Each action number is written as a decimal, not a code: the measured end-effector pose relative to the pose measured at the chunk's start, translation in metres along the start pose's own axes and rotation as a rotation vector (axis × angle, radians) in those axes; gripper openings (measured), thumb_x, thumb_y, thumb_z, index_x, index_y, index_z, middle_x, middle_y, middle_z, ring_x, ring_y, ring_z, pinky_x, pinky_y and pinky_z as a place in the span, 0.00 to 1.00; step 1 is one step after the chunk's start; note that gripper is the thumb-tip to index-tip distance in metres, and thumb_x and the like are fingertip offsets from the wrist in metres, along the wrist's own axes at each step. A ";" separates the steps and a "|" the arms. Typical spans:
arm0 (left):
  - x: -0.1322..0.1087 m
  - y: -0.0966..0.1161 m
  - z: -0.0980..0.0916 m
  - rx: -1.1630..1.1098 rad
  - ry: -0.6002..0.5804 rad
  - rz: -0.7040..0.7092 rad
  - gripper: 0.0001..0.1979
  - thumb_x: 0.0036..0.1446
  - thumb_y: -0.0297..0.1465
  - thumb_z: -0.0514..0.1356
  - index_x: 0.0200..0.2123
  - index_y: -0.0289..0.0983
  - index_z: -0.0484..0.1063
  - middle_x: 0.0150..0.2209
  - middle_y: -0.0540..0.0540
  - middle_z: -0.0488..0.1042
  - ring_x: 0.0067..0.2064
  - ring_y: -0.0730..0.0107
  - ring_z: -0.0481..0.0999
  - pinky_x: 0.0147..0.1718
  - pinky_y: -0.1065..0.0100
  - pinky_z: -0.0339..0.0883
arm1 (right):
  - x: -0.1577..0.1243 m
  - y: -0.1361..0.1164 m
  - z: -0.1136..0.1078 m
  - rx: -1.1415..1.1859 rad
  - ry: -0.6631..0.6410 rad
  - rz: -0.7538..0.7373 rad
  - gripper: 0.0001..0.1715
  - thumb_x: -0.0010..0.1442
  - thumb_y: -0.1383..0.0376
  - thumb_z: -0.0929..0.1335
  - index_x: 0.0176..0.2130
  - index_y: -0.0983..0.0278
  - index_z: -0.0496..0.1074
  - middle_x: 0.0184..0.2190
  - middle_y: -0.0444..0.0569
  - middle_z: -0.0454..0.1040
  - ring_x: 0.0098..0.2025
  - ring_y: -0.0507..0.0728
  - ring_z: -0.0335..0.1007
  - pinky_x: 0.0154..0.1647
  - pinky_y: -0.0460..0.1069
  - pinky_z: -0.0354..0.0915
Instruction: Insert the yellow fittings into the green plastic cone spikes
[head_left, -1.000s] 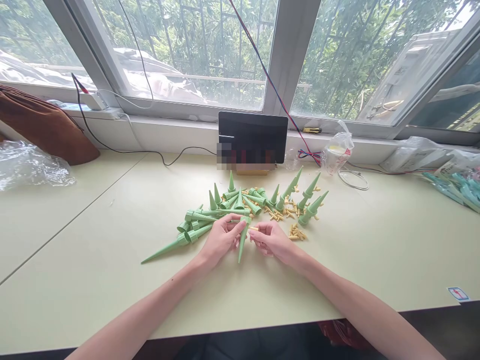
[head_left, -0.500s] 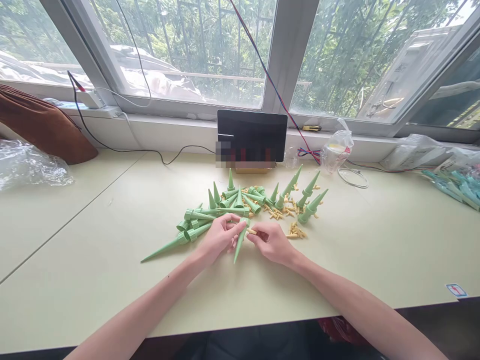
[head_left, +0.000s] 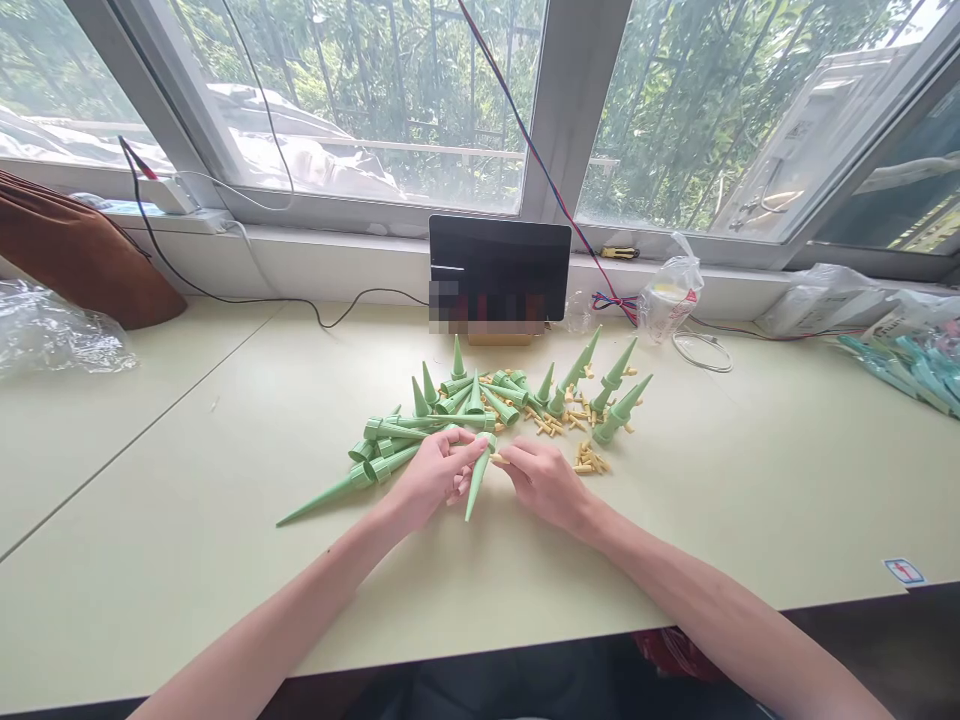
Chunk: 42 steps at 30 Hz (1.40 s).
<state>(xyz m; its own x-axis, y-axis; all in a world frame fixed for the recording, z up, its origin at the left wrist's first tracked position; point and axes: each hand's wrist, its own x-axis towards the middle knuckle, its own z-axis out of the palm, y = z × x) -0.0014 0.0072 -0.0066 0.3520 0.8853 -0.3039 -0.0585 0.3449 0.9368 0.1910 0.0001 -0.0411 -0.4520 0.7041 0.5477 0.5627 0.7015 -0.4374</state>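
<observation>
My left hand (head_left: pixel 431 478) is closed on a green plastic cone spike (head_left: pixel 475 484) that points down toward me. My right hand (head_left: pixel 541 477) pinches a small tan peg (head_left: pixel 498 459) right at the cone's wide top end. Just beyond both hands lies a pile of green cones (head_left: pixel 450 410), some lying flat, some standing upright. Loose tan pegs (head_left: pixel 587 458) are scattered to the right of the pile, among three tall stacked cones (head_left: pixel 619 408).
A dark tablet (head_left: pixel 499 272) stands at the back against the window sill. A knotted plastic bag (head_left: pixel 670 293), cables, more bags and teal parts (head_left: pixel 911 362) lie at the right. A brown cloth bag (head_left: pixel 79 255) and clear plastic (head_left: pixel 52 335) are at the left.
The right hand brought the tan peg closer until it meets the cone's wide end. The view has shifted slightly; the piles have not moved.
</observation>
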 end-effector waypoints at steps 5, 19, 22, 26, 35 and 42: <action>0.000 -0.003 0.000 0.021 -0.036 0.063 0.18 0.52 0.42 0.69 0.35 0.37 0.68 0.17 0.57 0.62 0.17 0.80 0.58 0.14 0.78 0.53 | -0.001 0.000 0.002 0.105 0.005 0.054 0.18 0.69 0.66 0.62 0.26 0.63 0.60 0.23 0.42 0.58 0.24 0.50 0.50 0.27 0.45 0.51; 0.000 -0.005 -0.001 0.095 -0.057 0.112 0.15 0.55 0.41 0.67 0.36 0.37 0.68 0.20 0.56 0.64 0.20 0.79 0.59 0.18 0.76 0.56 | 0.002 -0.006 -0.001 0.391 -0.077 0.295 0.19 0.62 0.64 0.66 0.22 0.63 0.58 0.18 0.39 0.55 0.21 0.48 0.48 0.23 0.45 0.48; 0.000 -0.004 -0.001 0.138 -0.062 0.151 0.14 0.56 0.40 0.66 0.38 0.38 0.68 0.22 0.56 0.65 0.20 0.79 0.60 0.19 0.76 0.57 | 0.004 -0.009 -0.005 0.575 -0.163 0.443 0.17 0.62 0.61 0.67 0.24 0.64 0.64 0.17 0.39 0.62 0.18 0.47 0.55 0.20 0.44 0.51; 0.000 -0.004 -0.001 0.196 -0.056 0.221 0.14 0.57 0.39 0.65 0.39 0.39 0.66 0.25 0.54 0.68 0.22 0.78 0.62 0.21 0.75 0.60 | 0.007 -0.012 -0.011 0.861 -0.274 0.641 0.20 0.60 0.53 0.69 0.26 0.64 0.67 0.17 0.40 0.66 0.13 0.47 0.58 0.14 0.43 0.51; -0.005 -0.003 0.004 0.273 -0.027 0.357 0.14 0.60 0.41 0.61 0.43 0.39 0.67 0.25 0.53 0.67 0.22 0.76 0.63 0.22 0.73 0.60 | 0.012 -0.008 -0.017 1.362 -0.397 0.839 0.19 0.53 0.54 0.76 0.29 0.67 0.72 0.16 0.37 0.62 0.14 0.43 0.49 0.12 0.41 0.43; -0.005 -0.005 0.006 0.297 -0.003 0.398 0.13 0.61 0.40 0.61 0.44 0.38 0.67 0.25 0.53 0.68 0.23 0.76 0.64 0.22 0.72 0.61 | 0.012 -0.002 -0.016 1.485 -0.443 0.854 0.18 0.54 0.56 0.76 0.29 0.67 0.72 0.16 0.36 0.60 0.14 0.42 0.45 0.11 0.42 0.40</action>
<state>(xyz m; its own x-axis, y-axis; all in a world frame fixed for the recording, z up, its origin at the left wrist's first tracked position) 0.0028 -0.0012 -0.0082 0.3594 0.9291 0.0872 0.0795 -0.1236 0.9891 0.1957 0.0050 -0.0221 -0.6729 0.6911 -0.2638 -0.2108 -0.5210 -0.8271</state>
